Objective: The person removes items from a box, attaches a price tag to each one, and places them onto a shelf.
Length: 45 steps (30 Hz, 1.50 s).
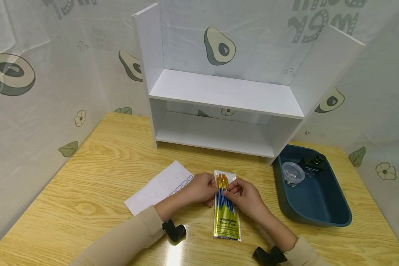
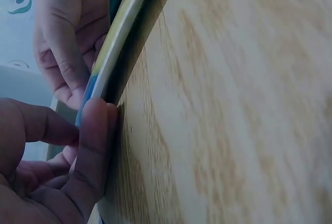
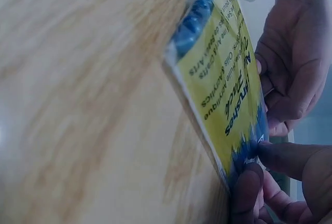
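At the lower centre of the head view, a clear pack of artist brushes lies on the wooden table, long axis running toward the person. The left hand grips the pack's left edge near its upper end, fingers curled against it. The right hand pinches the upper right side of the pack, covering part of the blue handles. The yellow label card is readable only in part. Left of the hands, a white sheet lies flat, its right corner hidden under the left hand. At upper centre stands a white shelf unit. At right, a dark blue tray holds a clear round container and a dark bottle; its label is too small to read.

In the left wrist view, the pack appears edge-on as a thin strip at upper left. The left hand fills the lower left, one fingertip pressed on the pack's edge. The right hand sits at upper left, partly cut off by the frame. The table is blurred.

In the right wrist view, the pack crosses the frame diagonally, label text partly legible. The right hand pinches its lower end at lower right; the left hand holds the far side, cut off at the right edge.
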Available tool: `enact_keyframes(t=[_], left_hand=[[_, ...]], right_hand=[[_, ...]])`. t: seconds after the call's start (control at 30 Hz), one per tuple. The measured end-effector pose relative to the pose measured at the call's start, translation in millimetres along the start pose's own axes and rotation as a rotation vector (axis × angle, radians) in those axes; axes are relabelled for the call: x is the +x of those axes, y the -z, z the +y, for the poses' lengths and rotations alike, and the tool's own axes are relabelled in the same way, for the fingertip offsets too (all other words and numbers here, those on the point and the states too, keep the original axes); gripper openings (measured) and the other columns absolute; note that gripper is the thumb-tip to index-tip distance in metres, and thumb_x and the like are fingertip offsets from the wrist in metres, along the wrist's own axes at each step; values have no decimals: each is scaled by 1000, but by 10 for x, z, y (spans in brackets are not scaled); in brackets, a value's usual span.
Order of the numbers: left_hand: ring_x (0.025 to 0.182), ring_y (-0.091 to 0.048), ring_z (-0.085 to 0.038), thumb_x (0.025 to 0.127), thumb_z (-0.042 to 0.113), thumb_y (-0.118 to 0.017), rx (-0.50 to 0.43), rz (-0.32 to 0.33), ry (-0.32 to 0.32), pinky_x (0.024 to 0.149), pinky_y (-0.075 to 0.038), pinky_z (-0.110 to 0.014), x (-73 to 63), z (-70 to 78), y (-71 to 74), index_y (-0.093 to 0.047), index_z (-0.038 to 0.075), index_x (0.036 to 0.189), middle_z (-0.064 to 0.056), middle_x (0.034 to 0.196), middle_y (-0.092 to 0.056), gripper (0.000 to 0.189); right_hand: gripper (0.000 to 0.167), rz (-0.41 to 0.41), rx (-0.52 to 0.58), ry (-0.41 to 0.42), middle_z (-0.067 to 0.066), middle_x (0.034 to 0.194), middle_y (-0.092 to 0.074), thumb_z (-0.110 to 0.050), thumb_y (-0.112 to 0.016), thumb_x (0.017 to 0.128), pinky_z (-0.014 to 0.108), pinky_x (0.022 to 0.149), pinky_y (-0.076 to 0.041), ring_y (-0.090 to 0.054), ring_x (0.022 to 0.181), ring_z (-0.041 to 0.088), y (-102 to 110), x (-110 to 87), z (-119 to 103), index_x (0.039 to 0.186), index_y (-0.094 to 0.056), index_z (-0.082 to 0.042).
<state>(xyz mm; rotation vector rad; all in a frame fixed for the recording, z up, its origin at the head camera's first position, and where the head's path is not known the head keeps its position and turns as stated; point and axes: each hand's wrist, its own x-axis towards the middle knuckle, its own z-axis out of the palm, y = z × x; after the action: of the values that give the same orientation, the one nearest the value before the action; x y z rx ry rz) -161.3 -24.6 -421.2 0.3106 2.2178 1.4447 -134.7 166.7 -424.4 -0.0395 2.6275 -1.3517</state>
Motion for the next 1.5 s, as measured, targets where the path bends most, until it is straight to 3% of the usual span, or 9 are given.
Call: enact_keyframes(t=[0.13, 0.33, 0.53, 0.7, 0.8, 0.9, 1.13, 1.3, 1.5], left_hand=[[52, -65, -13, 99, 3, -62, -9, 25, -22, 51, -58, -25, -11, 25, -7, -57, 4, 82, -7, 67, -62, 18], [63, -70, -14, 100, 4, -54, -134, 48, -122, 63, -65, -33, -13, 102, 60, -55, 3, 88, -6, 79, -58, 12], [71, -64, -17, 102, 8, -50, -184, 135, -205, 73, -65, -41, -34, 200, 201, -51, 7, 88, -3, 79, -53, 14], [75, -63, -16, 101, 6, -48, -289, 248, -240, 79, -64, -47, -50, 250, 315, -50, 8, 88, 0, 78, -49, 13], [74, -64, -13, 100, 4, -48, -364, 306, -256, 77, -64, -42, -50, 268, 378, -50, 7, 89, 1, 74, -49, 12], [73, -63, -12, 101, 3, -48, -428, 335, -272, 74, -61, -36, -51, 284, 431, -51, 6, 90, 2, 71, -50, 12], [77, -69, -10, 102, 2, -49, -529, 358, -285, 71, -57, -28, -82, 294, 514, -52, 4, 91, 3, 74, -60, 12], [77, -70, -10, 103, 3, -53, -599, 334, -286, 73, -60, -25, -109, 269, 577, -56, 5, 92, 6, 78, -67, 11], [77, -73, -10, 105, 3, -56, -646, 281, -345, 75, -65, -29, -178, 250, 688, -60, 6, 95, 5, 81, -73, 11]], right_hand=[[17, -31, 76, 33, 11, 91, -65, -10, -72, 98, 21, 60, -50, -56, 68, 9, 36, -25, 33, 106, -65, 3], [26, -38, 284, 9, 12, 98, -62, -11, -63, 105, 25, 60, -54, -62, 69, 12, 81, -92, 43, 121, -56, 8], [37, -37, 284, -44, 16, 108, -67, -20, -61, 107, 26, 64, -58, -66, 77, 13, 84, -146, -8, 133, -52, 6], [42, -208, 324, -47, 9, 97, -73, -26, -58, 108, 26, 66, -60, -69, 73, 13, 131, -213, -12, 129, -57, 10], [40, -332, 396, -27, 4, 92, -74, -26, -58, 108, 25, 69, -61, -71, 76, 10, 160, -251, -20, 123, -59, 11], [38, -393, 455, -4, 2, 94, -75, -25, -60, 108, 25, 75, -62, -72, 81, 8, 175, -277, -41, 121, -60, 11], [40, -339, 505, 38, 2, 96, -75, -20, -63, 106, 26, 80, -64, -72, 84, 7, 183, -327, -138, 125, -57, 14], [38, -290, 494, 100, 2, 94, -76, -18, -62, 106, 28, 79, -64, -73, 83, 7, 161, -334, -193, 122, -58, 16], [36, -249, 464, 188, 3, 91, -75, -15, -61, 107, 31, 78, -65, -72, 81, 9, 209, -340, -279, 120, -58, 18]])
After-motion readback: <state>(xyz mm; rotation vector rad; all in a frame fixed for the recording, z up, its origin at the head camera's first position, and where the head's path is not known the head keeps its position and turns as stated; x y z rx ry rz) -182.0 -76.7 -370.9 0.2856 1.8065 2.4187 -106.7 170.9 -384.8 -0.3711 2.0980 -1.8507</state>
